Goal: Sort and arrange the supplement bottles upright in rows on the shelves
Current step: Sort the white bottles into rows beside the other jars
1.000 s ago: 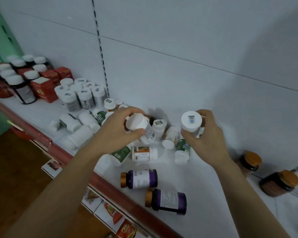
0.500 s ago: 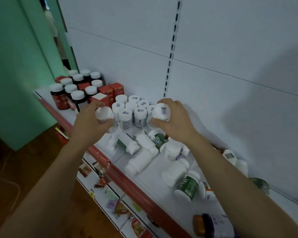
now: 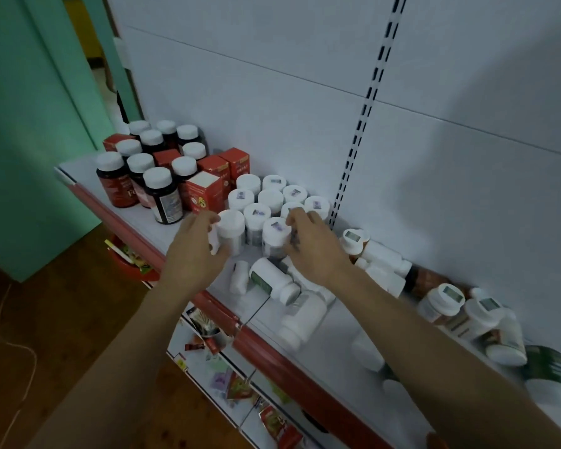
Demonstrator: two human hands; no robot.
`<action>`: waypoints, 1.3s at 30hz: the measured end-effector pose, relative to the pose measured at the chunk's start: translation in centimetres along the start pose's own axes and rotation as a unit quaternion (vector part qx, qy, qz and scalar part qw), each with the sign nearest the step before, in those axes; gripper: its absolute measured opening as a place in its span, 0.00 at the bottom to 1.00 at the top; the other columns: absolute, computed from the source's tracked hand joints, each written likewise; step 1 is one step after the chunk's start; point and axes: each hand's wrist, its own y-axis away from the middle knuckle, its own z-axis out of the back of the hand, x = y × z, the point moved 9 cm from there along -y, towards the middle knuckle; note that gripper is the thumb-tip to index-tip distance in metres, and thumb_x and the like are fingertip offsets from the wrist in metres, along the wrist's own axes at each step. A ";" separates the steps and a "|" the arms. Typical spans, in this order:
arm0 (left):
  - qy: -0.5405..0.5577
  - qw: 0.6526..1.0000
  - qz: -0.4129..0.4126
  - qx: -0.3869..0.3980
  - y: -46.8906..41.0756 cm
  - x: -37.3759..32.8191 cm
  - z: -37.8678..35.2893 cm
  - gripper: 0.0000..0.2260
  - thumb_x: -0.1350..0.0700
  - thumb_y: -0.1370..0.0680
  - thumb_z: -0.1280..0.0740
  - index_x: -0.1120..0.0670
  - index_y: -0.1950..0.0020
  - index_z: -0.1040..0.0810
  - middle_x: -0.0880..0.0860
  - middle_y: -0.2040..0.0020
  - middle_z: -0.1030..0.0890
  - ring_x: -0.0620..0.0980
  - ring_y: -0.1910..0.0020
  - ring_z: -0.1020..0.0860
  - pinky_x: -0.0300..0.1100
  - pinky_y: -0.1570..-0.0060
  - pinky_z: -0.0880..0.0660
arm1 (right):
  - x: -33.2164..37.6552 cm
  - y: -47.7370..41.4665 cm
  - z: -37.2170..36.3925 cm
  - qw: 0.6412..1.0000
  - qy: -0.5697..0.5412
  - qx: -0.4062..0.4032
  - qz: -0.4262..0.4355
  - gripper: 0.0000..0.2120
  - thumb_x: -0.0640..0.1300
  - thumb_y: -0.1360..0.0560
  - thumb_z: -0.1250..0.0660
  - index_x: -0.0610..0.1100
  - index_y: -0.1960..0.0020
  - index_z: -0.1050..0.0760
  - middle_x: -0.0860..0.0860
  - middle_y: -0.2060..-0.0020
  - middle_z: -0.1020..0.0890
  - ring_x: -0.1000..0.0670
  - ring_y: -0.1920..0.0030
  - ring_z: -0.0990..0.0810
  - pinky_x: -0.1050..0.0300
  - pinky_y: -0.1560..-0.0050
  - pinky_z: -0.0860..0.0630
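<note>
My left hand (image 3: pixel 197 246) grips a white-capped bottle (image 3: pixel 230 229) standing upright at the front left of a cluster of upright white-capped bottles (image 3: pixel 271 199) on the shelf (image 3: pixel 162 230). My right hand (image 3: pixel 311 246) grips a second white-capped bottle (image 3: pixel 274 236) upright at the cluster's front right. Several white bottles (image 3: pixel 274 280) lie on their sides just in front of both hands. More toppled bottles (image 3: pixel 447 303) lie further right along the shelf.
Dark bottles with white caps (image 3: pixel 159 192) and red boxes (image 3: pixel 206 189) stand in rows at the shelf's left end. A red strip (image 3: pixel 214 306) edges the shelf front. A lower shelf (image 3: pixel 227 377) holds small packets. A green wall (image 3: pixel 30 124) stands left.
Both hands carried their white-capped bottles leftward from the toppled pile and lowered them upright against the front of the white-capped cluster. The view swung left along the shelf.
</note>
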 end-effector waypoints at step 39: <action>0.166 0.944 -0.235 0.164 18.0 -37.8 -15.4 0.17 0.60 0.23 0.29 0.48 0.36 0.21 0.48 0.40 0.28 0.43 0.46 0.27 0.36 0.43 0.32 | -26.3 49.9 24.1 0.779 -0.084 -0.460 -0.418 0.10 0.46 0.24 0.28 0.54 0.45 0.26 0.56 0.59 0.22 0.55 0.61 0.23 0.59 0.59 0.33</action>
